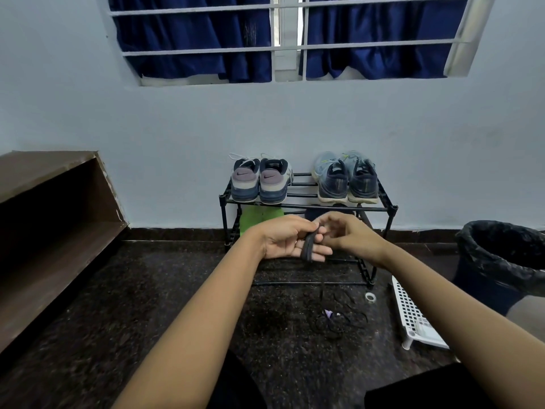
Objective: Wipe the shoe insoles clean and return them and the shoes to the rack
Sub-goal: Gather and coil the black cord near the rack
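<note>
A black two-tier shoe rack (389, 208) stands against the wall. On its top tier sit a grey and navy pair of sneakers (261, 181) at the left and a blue pair (346, 180) at the right. On the lower tier lie a green insole (256, 218) and a dark one (314, 214), partly hidden by my hands. My left hand (287, 240) is palm up in front of the rack, with a dark band (308, 247) looped over its fingers. My right hand (351, 231) pinches that band at its top.
A black-lined bin (501, 255) stands at the right. A white perforated tray (413, 317) lies on the dark floor beside it, with loose black bands (339, 320) and a small tape roll (370, 297) nearby. A brown wooden shelf (50, 219) fills the left side.
</note>
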`<state>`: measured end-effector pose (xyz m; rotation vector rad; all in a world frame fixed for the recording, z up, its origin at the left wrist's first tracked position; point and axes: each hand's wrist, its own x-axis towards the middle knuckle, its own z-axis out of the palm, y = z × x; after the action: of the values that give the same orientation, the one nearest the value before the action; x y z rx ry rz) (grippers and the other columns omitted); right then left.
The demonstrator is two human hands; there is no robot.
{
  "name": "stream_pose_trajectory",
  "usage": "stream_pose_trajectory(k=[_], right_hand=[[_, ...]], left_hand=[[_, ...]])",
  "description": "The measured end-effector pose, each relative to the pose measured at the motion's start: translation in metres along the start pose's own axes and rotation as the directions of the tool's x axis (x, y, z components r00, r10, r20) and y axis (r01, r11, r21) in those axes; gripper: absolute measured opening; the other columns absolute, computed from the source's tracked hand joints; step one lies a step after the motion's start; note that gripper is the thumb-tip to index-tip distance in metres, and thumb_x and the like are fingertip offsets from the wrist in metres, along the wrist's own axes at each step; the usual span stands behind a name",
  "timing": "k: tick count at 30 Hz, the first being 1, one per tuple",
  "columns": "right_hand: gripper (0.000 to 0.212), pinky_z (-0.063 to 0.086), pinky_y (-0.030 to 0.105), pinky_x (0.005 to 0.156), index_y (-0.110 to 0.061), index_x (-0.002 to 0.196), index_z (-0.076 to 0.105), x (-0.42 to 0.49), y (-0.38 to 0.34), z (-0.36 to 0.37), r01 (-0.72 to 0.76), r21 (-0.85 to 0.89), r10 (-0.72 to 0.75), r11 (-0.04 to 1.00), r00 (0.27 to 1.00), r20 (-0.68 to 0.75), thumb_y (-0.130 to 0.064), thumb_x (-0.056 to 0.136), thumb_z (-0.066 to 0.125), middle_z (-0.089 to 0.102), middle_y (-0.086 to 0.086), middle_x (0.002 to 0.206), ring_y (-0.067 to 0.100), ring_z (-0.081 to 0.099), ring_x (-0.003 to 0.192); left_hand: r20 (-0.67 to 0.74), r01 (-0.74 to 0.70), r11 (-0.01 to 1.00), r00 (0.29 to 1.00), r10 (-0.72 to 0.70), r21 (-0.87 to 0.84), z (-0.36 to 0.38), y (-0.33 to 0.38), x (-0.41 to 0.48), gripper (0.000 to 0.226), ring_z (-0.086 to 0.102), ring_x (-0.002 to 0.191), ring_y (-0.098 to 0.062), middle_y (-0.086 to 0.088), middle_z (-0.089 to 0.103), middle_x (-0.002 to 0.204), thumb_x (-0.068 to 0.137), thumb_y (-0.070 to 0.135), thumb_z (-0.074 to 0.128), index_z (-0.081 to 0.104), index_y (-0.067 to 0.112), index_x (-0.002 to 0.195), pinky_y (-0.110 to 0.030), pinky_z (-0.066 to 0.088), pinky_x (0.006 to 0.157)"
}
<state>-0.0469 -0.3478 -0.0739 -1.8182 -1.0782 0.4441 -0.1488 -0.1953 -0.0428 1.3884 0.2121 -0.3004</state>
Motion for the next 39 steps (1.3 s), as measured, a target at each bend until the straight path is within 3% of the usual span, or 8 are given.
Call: stream_pose_trajectory(k=[8,11,17,21,24,27,34,39], right_hand=[[0.012,0.05,0.042,0.076,-0.017,0.081,0.068,0.01,-0.002,0.013,0.089,-0.012,-0.09,0.996,0.973,-0.213,-0.013,0.081,0.056,0.069,0.002,0.077,0.008,0.058,0.077],[0.038,0.045,0.016,0.068,-0.019,0.081,0.066,0.008,-0.012,0.018,0.063,0.106,-0.047,0.992,0.988,-0.146,0.012,0.078,0.044,0.065,-0.013,0.068,-0.006,0.056,0.069],[0.016,0.051,0.015,0.073,0.003,0.098,0.064,0.001,-0.015,0.016,-0.132,0.312,0.084,0.941,0.983,0.162,0.005,0.092,0.05,0.071,0.009,0.087,0.009,0.068,0.078],[0.014,0.053,0.023,0.078,0.004,0.099,0.062,0.0,-0.016,0.009,-0.171,0.414,0.084,0.894,0.972,0.221,0.003,0.093,0.049,0.069,0.012,0.09,0.016,0.067,0.082],[0.014,0.051,0.025,0.074,-0.002,0.097,0.064,0.0,-0.019,0.0,-0.169,0.513,0.091,0.842,0.981,0.173,-0.002,0.093,0.051,0.07,0.009,0.087,0.015,0.065,0.075],[0.014,0.05,0.025,0.069,-0.007,0.094,0.066,0.002,-0.023,-0.008,-0.122,0.623,0.103,0.773,0.992,0.067,-0.007,0.093,0.052,0.07,0.005,0.083,0.01,0.059,0.066],[0.018,0.04,0.023,0.062,-0.016,0.089,0.056,0.005,-0.021,-0.029,-0.022,0.687,0.165,0.726,0.976,-0.144,-0.018,0.1,0.041,0.054,-0.005,0.073,0.004,0.04,0.049],[0.03,0.04,0.031,0.066,-0.022,0.103,0.06,0.002,0.0,-0.042,0.061,0.264,-0.021,0.963,0.988,-0.15,-0.028,0.079,0.075,0.055,0.006,0.075,0.019,0.048,0.068]], left_hand=[[-0.079,-0.157,0.968,0.986,0.144,-0.197,0.006,0.004,0.002,0.02,0.073,0.069,-0.021,-0.007,0.067,0.072,0.103,0.011,0.043,0.059,0.001,0.096,-0.037,0.061,0.07],[-0.146,-0.258,0.948,0.961,0.233,-0.185,0.008,0.003,0.004,0.022,0.073,0.068,-0.02,-0.007,0.07,0.071,0.104,0.011,0.041,0.058,0.001,0.096,-0.035,0.061,0.069],[-0.311,-0.456,0.853,0.874,0.374,-0.255,0.001,0.006,0.01,0.023,0.071,0.085,-0.026,-0.014,0.07,0.091,0.104,0.011,0.04,0.059,0.0,0.099,-0.038,0.058,0.081],[-0.346,-0.502,0.855,0.786,0.513,0.129,-0.007,-0.001,0.017,0.025,0.066,0.097,-0.014,-0.005,0.069,0.097,0.105,0.011,0.038,0.062,0.01,0.096,-0.028,0.053,0.093],[-0.241,-0.353,0.665,0.738,0.63,0.658,-0.012,-0.009,0.021,0.022,0.061,0.086,-0.005,0.006,0.066,0.087,0.102,0.01,0.044,0.064,0.012,0.093,-0.023,0.048,0.084],[-0.162,-0.225,0.516,0.783,0.601,0.827,-0.014,-0.014,0.024,0.025,0.052,0.071,-0.009,0.003,0.059,0.073,0.101,0.015,0.047,0.062,0.003,0.085,-0.03,0.039,0.07],[0.051,-0.197,0.758,0.976,0.212,0.622,0.0,-0.006,0.003,0.032,0.055,0.06,0.0,-0.016,0.07,0.093,0.106,0.016,0.038,0.065,0.0,0.103,-0.012,0.038,0.055],[0.104,-0.085,0.929,0.993,0.051,0.36,-0.001,-0.007,0.002,0.029,0.069,0.095,-0.027,-0.004,0.068,0.081,0.105,0.021,0.039,0.061,0.009,0.09,-0.044,0.048,0.098]])
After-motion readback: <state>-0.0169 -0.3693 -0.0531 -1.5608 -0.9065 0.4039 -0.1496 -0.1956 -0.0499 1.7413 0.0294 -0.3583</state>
